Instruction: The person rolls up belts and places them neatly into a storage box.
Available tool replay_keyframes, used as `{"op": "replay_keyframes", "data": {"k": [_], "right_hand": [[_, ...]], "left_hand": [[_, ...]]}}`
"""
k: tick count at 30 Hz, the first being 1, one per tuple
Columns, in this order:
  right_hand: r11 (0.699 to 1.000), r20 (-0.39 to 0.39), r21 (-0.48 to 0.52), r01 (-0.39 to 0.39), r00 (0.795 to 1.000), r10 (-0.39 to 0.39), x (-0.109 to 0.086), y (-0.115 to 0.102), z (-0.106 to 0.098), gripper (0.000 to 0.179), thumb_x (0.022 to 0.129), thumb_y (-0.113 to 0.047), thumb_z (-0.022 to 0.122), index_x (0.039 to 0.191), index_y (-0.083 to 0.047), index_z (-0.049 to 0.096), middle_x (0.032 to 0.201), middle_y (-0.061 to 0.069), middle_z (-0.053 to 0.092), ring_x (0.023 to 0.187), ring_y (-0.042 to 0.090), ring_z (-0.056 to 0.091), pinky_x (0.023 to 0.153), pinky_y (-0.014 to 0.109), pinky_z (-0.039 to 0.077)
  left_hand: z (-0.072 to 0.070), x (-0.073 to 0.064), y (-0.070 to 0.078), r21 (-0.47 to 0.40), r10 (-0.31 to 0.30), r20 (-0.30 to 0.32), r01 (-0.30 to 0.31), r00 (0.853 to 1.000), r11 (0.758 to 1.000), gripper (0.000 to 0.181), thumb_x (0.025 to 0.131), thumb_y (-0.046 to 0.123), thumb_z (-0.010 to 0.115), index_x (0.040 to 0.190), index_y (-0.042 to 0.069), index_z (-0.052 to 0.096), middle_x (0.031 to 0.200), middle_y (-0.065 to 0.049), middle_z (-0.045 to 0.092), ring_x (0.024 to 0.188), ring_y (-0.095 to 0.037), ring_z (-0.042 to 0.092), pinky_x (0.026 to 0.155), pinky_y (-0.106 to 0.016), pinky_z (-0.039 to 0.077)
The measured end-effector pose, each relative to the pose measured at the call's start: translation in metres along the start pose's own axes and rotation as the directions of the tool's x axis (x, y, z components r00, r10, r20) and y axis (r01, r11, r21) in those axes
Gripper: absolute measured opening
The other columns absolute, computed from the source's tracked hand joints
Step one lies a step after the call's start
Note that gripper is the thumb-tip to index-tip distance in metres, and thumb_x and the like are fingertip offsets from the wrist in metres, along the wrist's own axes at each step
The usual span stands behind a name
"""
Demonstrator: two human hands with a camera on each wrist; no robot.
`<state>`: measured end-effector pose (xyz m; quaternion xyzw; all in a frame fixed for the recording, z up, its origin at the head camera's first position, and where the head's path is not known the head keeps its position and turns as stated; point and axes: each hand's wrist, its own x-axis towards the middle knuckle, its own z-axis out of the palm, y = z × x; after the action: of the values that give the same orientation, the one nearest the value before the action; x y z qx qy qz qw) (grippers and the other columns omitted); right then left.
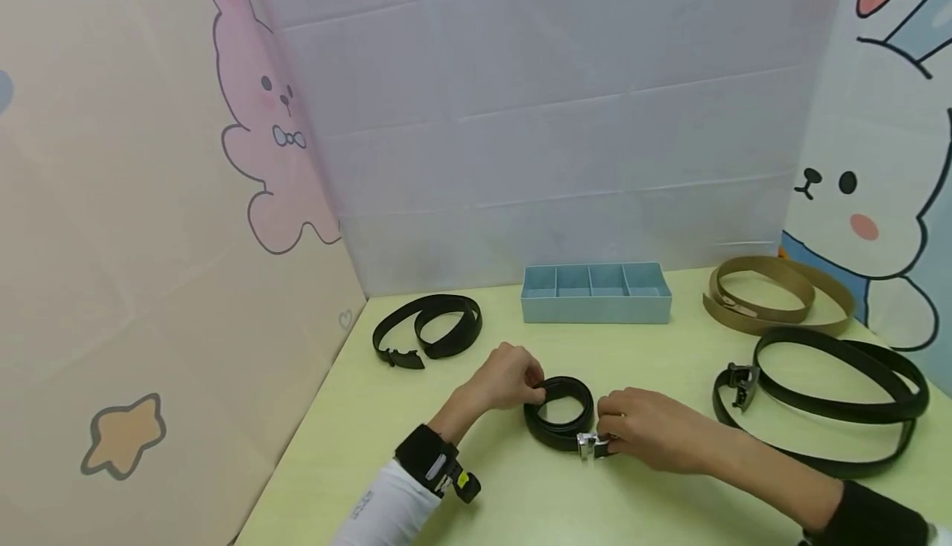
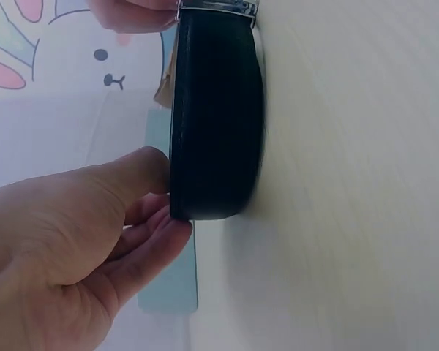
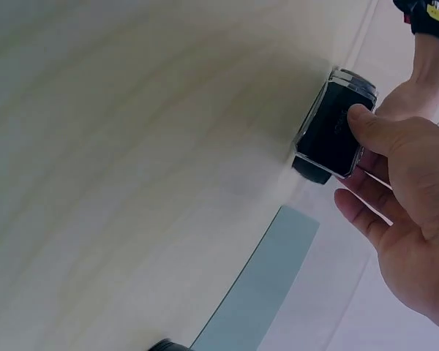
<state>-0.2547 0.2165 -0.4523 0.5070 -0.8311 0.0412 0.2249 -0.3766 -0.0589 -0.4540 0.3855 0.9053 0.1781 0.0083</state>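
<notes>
A black leather belt [image 1: 549, 434], rolled into a round coil on its edge, stands on the table between my hands. My left hand [image 1: 507, 377] pinches the coil's left rim between thumb and fingers; the left wrist view shows the smooth outer band [image 2: 218, 124] beside the fingertips. At the coil's right front is a silver-framed buckle [image 1: 587, 445], which my right hand [image 1: 654, 429] grips. In the right wrist view the thumb lies on the buckle's dark face [image 3: 335, 128], with fingers behind it. The belt's inner turns are hidden in both wrist views.
Behind the coil stands a light-blue four-compartment box [image 1: 595, 310]. A loosely looped black belt [image 1: 454, 339] lies at back left. On the right are a tan belt [image 1: 773, 315] and a larger black belt [image 1: 825, 401] with a metal buckle. Printed fabric walls enclose the pale green table [image 1: 357, 439].
</notes>
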Motion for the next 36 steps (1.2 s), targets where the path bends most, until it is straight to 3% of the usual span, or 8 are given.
{"op": "replay_keyframes", "data": {"k": [6,12,16,20,23,26,31,36], "right_hand": [[1.000,-0.046,-0.009,-0.008,0.999,0.007,0.000,0.011,0.004,0.027,0.084,-0.014,0.100,0.098,-0.022,0.078,0.099,-0.009,0.067,0.089,0.006,0.063,0.077,0.022,0.057],[1.000,-0.069,0.021,0.015,0.998,-0.013,0.008,0.009,0.008,0.032,0.082,-0.015,0.101,0.098,-0.020,0.073,0.104,-0.006,0.067,0.092,0.006,0.064,0.075,0.017,0.056],[0.999,-0.055,0.031,0.009,0.998,-0.007,0.014,0.004,0.008,0.034,0.084,-0.018,0.100,0.099,-0.018,0.070,0.103,-0.006,0.064,0.090,0.004,0.061,0.074,0.018,0.055],[1.000,-0.028,0.013,-0.010,1.000,0.011,0.016,0.002,0.007,0.041,0.082,-0.020,0.101,0.112,-0.013,0.073,0.112,-0.003,0.068,0.097,0.010,0.065,0.083,0.026,0.060],[0.999,0.024,0.031,-0.016,1.000,0.015,0.018,0.001,0.005,0.044,0.084,-0.018,0.100,0.121,-0.010,0.077,0.121,0.001,0.073,0.108,0.017,0.070,0.093,0.033,0.063],[0.996,0.125,0.080,-0.032,0.992,0.022,0.022,0.000,0.000,0.037,0.090,-0.017,0.096,0.122,-0.011,0.079,0.123,0.002,0.075,0.114,0.018,0.072,0.097,0.035,0.064],[0.985,0.317,0.125,-0.123,0.945,0.078,0.031,-0.004,-0.008,0.030,0.099,-0.017,0.088,0.126,-0.012,0.079,0.126,0.001,0.076,0.119,0.017,0.071,0.101,0.035,0.064],[0.958,0.402,0.188,-0.218,0.907,0.127,0.034,-0.004,-0.009,0.027,0.101,-0.014,0.085,0.127,-0.011,0.078,0.126,0.001,0.076,0.121,0.017,0.071,0.102,0.036,0.063]], "left_hand": [[0.001,-0.002,-0.006,-0.066,0.094,0.033,-0.092,0.995,0.994,0.004,0.098,0.013,0.086,0.100,0.013,0.090,0.088,0.004,0.085,0.076,0.005,0.068,0.076,-0.013,0.054],[0.003,0.002,-0.010,-0.091,0.178,0.045,-0.173,0.983,0.981,0.007,0.099,0.010,0.085,0.103,0.013,0.089,0.091,0.004,0.085,0.077,0.008,0.068,0.073,-0.010,0.053],[0.001,0.004,-0.010,-0.125,0.202,0.066,-0.193,0.977,0.973,0.007,0.101,0.009,0.083,0.105,0.012,0.089,0.095,0.000,0.085,0.078,0.008,0.067,0.073,-0.009,0.053],[0.001,0.004,-0.010,-0.155,0.203,0.079,-0.189,0.976,0.970,0.008,0.102,0.008,0.083,0.107,0.010,0.089,0.098,-0.003,0.086,0.078,0.008,0.067,0.072,-0.009,0.054],[0.002,0.006,-0.009,-0.159,0.213,0.076,-0.199,0.974,0.967,0.009,0.102,0.008,0.083,0.107,0.009,0.089,0.098,-0.003,0.086,0.077,0.009,0.066,0.071,-0.009,0.054],[0.004,0.010,-0.007,-0.157,0.228,0.074,-0.214,0.971,0.964,0.008,0.102,0.007,0.083,0.107,0.009,0.089,0.098,-0.003,0.085,0.077,0.008,0.066,0.071,-0.009,0.053],[0.007,0.019,-0.003,-0.141,0.248,0.089,-0.234,0.965,0.962,0.009,0.102,0.008,0.082,0.108,0.010,0.089,0.100,-0.002,0.085,0.078,0.008,0.065,0.072,-0.008,0.053],[0.008,0.024,-0.001,-0.116,0.240,0.091,-0.229,0.967,0.967,0.011,0.104,0.011,0.082,0.113,0.011,0.088,0.104,-0.002,0.086,0.082,0.007,0.068,0.075,-0.008,0.053]]}}
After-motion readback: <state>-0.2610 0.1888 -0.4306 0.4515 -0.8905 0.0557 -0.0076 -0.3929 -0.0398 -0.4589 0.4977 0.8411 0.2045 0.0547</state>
